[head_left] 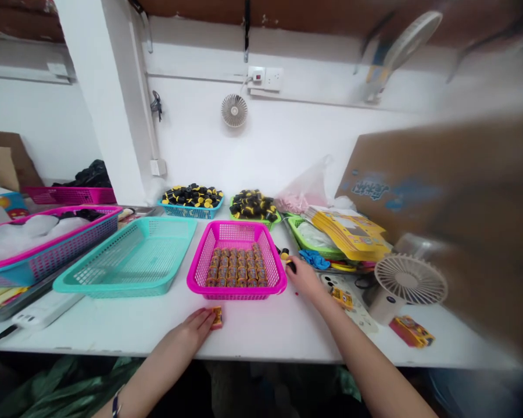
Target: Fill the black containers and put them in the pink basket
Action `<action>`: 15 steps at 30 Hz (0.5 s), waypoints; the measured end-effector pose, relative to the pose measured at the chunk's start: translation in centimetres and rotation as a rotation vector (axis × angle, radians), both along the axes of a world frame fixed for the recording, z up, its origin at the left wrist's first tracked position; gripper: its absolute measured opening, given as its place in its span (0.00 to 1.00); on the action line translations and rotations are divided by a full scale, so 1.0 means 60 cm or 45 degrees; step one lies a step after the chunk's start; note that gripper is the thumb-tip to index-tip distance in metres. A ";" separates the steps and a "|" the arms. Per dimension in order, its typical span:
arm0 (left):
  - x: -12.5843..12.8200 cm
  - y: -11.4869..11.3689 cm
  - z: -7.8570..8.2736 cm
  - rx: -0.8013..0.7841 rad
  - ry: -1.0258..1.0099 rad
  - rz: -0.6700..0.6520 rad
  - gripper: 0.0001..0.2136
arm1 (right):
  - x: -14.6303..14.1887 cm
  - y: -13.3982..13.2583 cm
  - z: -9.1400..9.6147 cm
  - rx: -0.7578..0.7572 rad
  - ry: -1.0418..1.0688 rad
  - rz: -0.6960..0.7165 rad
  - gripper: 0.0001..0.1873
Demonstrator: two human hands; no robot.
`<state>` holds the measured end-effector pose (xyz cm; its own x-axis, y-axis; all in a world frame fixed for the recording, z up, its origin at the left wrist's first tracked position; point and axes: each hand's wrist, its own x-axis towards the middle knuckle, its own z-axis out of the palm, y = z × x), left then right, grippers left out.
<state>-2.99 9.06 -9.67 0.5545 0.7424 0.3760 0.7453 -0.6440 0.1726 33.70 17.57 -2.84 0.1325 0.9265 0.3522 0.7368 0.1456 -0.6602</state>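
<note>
light: bright, even, diffuse | white wall (279, 139) nr blown out, mild glare on white table top (287, 334) | shadows: soft, faint, e.g. under pink basket (236, 227) | blur: heavy on cardboard sheet (444, 203) R edge, desk fan (398, 52) top R smeared | dist: wide-angle bow twd edges, pillar (102, 98) leaning | focus: ctr ok

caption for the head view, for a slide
Left hand touches a small box beside a pink basket of packets, right hand holding a black-and-yellow piece
</note>
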 end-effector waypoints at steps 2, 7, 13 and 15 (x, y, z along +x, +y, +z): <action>0.001 -0.002 -0.008 -0.032 0.069 -0.021 0.25 | 0.012 -0.059 -0.015 -0.026 0.013 -0.029 0.16; 0.016 -0.024 -0.011 -0.064 0.104 0.004 0.23 | -0.008 -0.260 -0.076 0.011 0.095 0.033 0.21; 0.010 -0.043 0.019 -0.020 -0.128 0.048 0.22 | -0.036 -0.408 -0.123 0.191 0.321 0.116 0.13; 0.010 -0.057 0.035 0.023 -0.265 0.108 0.18 | -0.038 -0.425 -0.130 0.184 0.394 0.113 0.12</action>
<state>-2.41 5.62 -7.60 0.3996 0.7752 0.4893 0.7461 -0.5851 0.3177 31.44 -7.94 -10.64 0.1749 0.8826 0.4364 0.4850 0.3085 -0.8183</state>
